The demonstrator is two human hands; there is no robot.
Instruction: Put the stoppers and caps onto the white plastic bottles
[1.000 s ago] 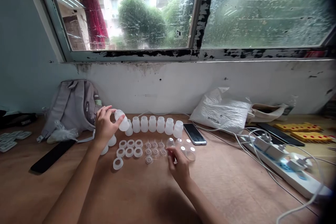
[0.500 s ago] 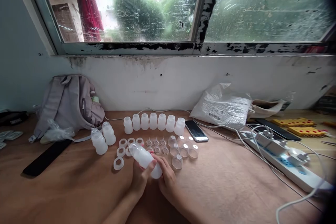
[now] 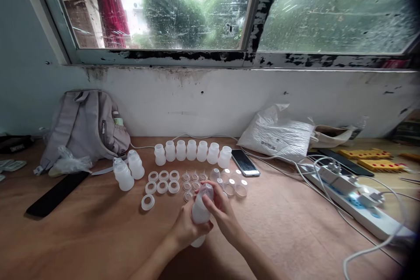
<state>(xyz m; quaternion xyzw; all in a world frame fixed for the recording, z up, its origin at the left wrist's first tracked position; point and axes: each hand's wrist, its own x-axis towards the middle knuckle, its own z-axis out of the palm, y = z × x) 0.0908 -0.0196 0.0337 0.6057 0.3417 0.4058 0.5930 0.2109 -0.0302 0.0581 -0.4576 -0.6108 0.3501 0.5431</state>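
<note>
A translucent white baby bottle (image 3: 201,211) is held tilted between both hands over the table. My left hand (image 3: 188,224) wraps around its body. The fingers of my right hand (image 3: 219,204) close around its capped upper end. Just beyond lie small clear nipples (image 3: 194,176) in rows. White collar rings (image 3: 162,187) are laid out to their left, and clear dome caps (image 3: 230,187) stand to the right, partly hidden by my right hand. Several open bottles (image 3: 191,150) form a row at the back. Two capped bottles (image 3: 124,176) stand at left.
A grey backpack (image 3: 85,122), a plastic bag (image 3: 74,164) and a black strip-like object (image 3: 57,194) are on the left. A phone (image 3: 245,163), a silvery package (image 3: 277,133) and a power strip (image 3: 361,205) with loose cables are on the right.
The bottle has swung from leaning left to more upright, its capped end now toward the right. My right hand has moved from its lower end to the top, my left hand lower around the body.
</note>
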